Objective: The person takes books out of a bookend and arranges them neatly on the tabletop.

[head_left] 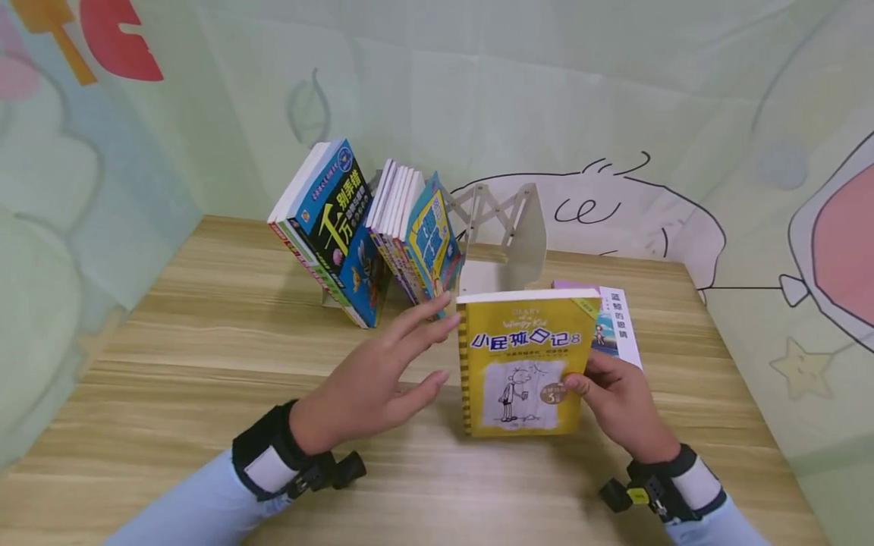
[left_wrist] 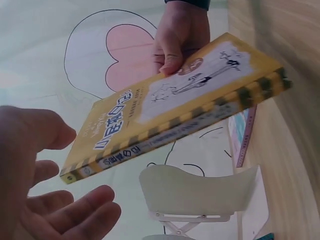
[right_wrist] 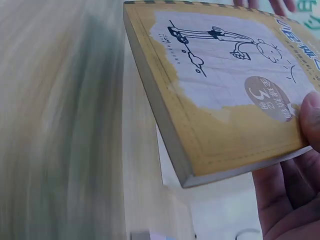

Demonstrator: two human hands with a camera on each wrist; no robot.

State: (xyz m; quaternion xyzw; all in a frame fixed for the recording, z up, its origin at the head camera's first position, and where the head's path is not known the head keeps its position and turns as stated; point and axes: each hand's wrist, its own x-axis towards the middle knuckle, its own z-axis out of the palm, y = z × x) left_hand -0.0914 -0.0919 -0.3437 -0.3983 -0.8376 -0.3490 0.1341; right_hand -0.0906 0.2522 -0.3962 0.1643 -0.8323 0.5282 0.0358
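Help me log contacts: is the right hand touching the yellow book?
Touching. The head view shows the right hand holding the yellow book, its thumb on the front cover near the right edge.

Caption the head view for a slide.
Right hand grips a yellow book, left hand beside it, a white bookend rack behind.

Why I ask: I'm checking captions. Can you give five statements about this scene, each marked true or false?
1. The right grip holds the yellow book. True.
2. The left grip is clenched. False: its fingers are extended.
3. The yellow book is open. False: it is closed.
4. In the head view, the yellow book partly hides the purple-and-white book. True.
5. The rack is full. False: its right end has space.
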